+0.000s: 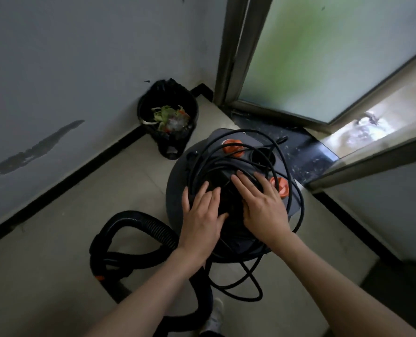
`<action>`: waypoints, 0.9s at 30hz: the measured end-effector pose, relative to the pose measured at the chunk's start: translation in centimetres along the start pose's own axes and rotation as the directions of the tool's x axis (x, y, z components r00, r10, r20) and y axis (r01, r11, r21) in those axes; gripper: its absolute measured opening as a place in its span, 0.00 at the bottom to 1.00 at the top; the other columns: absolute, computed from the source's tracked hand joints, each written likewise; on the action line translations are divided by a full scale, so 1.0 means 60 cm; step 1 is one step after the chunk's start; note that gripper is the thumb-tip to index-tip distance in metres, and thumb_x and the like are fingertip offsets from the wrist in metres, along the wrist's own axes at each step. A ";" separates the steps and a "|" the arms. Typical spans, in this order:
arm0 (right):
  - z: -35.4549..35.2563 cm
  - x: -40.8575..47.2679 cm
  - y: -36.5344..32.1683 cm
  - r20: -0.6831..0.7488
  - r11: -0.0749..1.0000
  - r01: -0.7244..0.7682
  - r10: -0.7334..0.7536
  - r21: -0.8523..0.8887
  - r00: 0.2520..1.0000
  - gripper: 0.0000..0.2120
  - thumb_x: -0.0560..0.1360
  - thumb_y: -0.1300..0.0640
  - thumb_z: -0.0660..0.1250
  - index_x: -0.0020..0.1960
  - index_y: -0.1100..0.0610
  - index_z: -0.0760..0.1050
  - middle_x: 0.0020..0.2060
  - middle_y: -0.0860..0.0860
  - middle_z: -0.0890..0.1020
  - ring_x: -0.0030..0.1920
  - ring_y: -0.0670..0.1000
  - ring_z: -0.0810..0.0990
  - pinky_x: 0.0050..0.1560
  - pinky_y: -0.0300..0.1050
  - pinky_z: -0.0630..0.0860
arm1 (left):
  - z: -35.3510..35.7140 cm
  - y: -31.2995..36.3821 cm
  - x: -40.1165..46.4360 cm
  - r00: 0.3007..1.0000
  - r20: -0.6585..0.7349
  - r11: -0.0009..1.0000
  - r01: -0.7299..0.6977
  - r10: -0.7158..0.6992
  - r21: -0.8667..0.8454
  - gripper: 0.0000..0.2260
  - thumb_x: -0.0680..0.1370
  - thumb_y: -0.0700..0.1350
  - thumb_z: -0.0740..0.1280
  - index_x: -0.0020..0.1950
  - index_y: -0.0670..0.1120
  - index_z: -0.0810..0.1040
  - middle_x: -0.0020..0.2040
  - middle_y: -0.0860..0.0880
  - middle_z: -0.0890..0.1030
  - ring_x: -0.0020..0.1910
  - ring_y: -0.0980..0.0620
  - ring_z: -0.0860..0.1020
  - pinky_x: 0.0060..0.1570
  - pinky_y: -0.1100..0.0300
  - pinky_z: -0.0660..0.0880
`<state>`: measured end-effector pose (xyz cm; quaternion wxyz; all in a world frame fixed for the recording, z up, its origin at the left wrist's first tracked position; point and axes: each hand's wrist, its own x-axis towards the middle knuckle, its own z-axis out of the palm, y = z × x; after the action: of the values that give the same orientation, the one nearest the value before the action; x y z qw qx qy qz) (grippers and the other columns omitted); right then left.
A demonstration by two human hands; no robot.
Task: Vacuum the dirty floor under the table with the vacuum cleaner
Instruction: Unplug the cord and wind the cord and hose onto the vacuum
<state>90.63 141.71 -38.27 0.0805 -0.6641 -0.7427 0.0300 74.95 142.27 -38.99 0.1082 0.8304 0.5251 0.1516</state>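
In the corner of the room, a round dark vacuum cleaner (177, 190) stands on the pale tiled floor (56, 276), just in front of a doorway with a frosted glass door (323, 57). A black power cord (297, 198) lies in loose loops on top of it and spills down to the floor. Both hands rest flat on the lid. The left hand (202, 215) has its fingers straight and spread over the cord loops. The right hand (260, 205) lies just beside it, fingers straight too, next to an orange knob (280, 186). Neither hand grips anything. A second orange knob (232, 147) sits farther back. The ribbed black hose (141, 222) curls on the floor to the left. By the wall stands a black bin (168, 117) with food scraps inside.
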 end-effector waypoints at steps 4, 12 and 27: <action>-0.016 -0.084 0.085 0.001 0.997 -0.076 0.076 -0.006 0.997 0.29 0.70 0.59 0.66 0.71 0.56 0.69 0.66 0.54 0.76 0.63 0.65 0.74 0.61 0.61 0.71 | 0.034 0.101 -0.008 0.996 0.044 0.996 -0.084 0.083 0.020 0.28 0.66 0.46 0.77 0.62 0.38 0.75 0.56 0.45 0.81 0.64 0.46 0.75 0.62 0.37 0.63; -0.054 -0.256 0.243 -0.047 0.961 -0.274 0.273 -0.039 0.961 0.37 0.62 0.68 0.73 0.70 0.55 0.71 0.64 0.53 0.77 0.61 0.63 0.76 0.59 0.57 0.75 | 0.112 0.306 -0.032 0.954 0.096 0.958 -0.287 0.284 0.016 0.28 0.66 0.48 0.76 0.62 0.38 0.76 0.56 0.44 0.81 0.62 0.45 0.76 0.60 0.35 0.66; -0.117 -0.449 0.535 -0.071 0.833 -0.532 0.528 -0.150 0.846 0.45 0.53 0.72 0.77 0.69 0.54 0.72 0.64 0.53 0.78 0.58 0.65 0.78 0.54 0.60 0.76 | 0.259 0.657 -0.004 0.893 0.089 0.887 -0.418 0.440 -0.195 0.27 0.68 0.45 0.74 0.63 0.36 0.73 0.56 0.41 0.79 0.62 0.43 0.75 0.64 0.37 0.57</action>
<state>126.09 118.29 -38.35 0.0243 -0.8484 -0.5285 -0.0188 113.61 124.96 -40.13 0.1767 0.9217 0.3051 0.1614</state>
